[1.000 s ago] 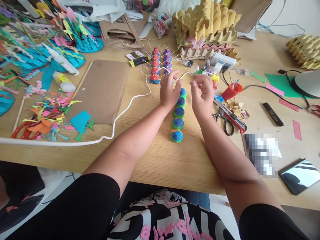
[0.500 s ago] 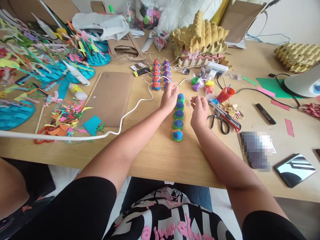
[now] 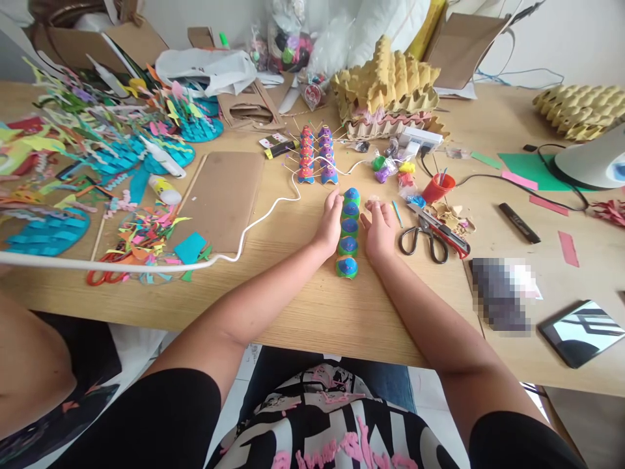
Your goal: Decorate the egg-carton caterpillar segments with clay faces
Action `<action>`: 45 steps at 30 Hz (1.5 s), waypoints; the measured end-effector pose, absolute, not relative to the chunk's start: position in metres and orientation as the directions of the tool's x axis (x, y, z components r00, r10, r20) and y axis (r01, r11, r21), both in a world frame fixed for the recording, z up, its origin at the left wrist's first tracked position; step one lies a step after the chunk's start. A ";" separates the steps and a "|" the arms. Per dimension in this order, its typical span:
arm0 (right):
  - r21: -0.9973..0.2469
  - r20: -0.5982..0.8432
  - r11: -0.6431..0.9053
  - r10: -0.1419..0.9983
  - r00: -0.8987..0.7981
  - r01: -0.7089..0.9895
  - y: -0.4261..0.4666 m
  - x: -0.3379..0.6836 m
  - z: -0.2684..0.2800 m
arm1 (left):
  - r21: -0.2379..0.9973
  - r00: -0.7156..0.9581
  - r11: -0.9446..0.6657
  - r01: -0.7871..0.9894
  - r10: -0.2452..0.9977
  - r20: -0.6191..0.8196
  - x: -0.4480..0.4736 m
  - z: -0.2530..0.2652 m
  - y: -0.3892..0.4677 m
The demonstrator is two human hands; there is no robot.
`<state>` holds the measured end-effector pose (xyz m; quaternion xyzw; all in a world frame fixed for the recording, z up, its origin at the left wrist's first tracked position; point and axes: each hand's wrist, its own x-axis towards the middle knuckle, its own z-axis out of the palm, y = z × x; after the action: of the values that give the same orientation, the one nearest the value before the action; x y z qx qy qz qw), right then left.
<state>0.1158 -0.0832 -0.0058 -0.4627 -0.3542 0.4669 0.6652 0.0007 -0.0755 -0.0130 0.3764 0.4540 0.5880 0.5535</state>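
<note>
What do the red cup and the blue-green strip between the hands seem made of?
Strip: probably painted molded pulp, mostly matte; its bumpy form resembles the stacked egg trays. Red cup: likely plastic, smooth, slightly shiny, evenly coloured.

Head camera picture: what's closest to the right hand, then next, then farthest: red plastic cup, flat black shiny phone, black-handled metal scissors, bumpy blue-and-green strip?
From the right hand:
1. Bumpy blue-and-green strip: beside it, left.
2. Black-handled metal scissors: just right.
3. Red plastic cup: beyond the scissors.
4. Flat black shiny phone: far right.
</note>
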 end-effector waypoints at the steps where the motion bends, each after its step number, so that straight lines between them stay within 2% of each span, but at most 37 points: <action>1: -0.947 0.041 0.134 0.951 0.307 -0.291 -0.082 0.116 -0.007 | 0.948 -0.104 0.034 -0.317 0.992 -0.070 0.002 -0.013 -0.074; 8: -0.936 0.026 0.133 0.950 0.313 -0.327 -0.075 0.118 -0.011 | 0.949 -0.083 0.007 -0.316 0.996 -0.035 0.003 -0.022 -0.070; 15: -0.955 0.079 0.151 0.960 0.270 -0.257 -0.076 0.128 -0.009 | 0.959 -0.063 -0.038 -0.279 0.998 0.021 -0.001 -0.023 -0.067; 20: -0.967 0.205 0.236 0.946 0.252 -0.097 -0.075 0.134 -0.009 | 0.970 -0.127 -0.167 -0.179 0.981 0.145 -0.013 -0.013 -0.070; 27: -0.959 0.267 0.278 0.951 0.155 -0.051 -0.082 0.138 -0.002 | 0.966 -0.109 -0.258 -0.016 0.961 0.255 -0.016 -0.010 -0.075; 30: -0.946 0.325 0.325 0.941 0.094 0.010 -0.084 0.139 0.002 | 0.924 -0.058 -0.361 0.124 0.927 0.370 -0.017 -0.005 -0.080; 32: -0.933 0.360 0.360 0.930 0.071 0.021 -0.084 0.138 0.003 | 0.855 -0.005 -0.459 0.241 0.880 0.475 -0.018 0.000 -0.083; 35: -0.920 0.392 0.392 0.917 0.076 0.012 -0.085 0.138 0.004 | 0.774 0.071 -0.548 0.318 0.828 0.557 -0.020 0.005 -0.086; 45: -0.910 0.411 0.408 0.911 0.036 0.075 -0.087 0.138 0.009 | 0.757 0.086 -0.559 0.339 0.819 0.567 -0.020 0.006 -0.086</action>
<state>0.1378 -0.0871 0.0093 -0.4130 -0.5970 0.3542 0.5895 -0.0198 -0.0863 0.0058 0.7020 0.4124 0.5355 0.2245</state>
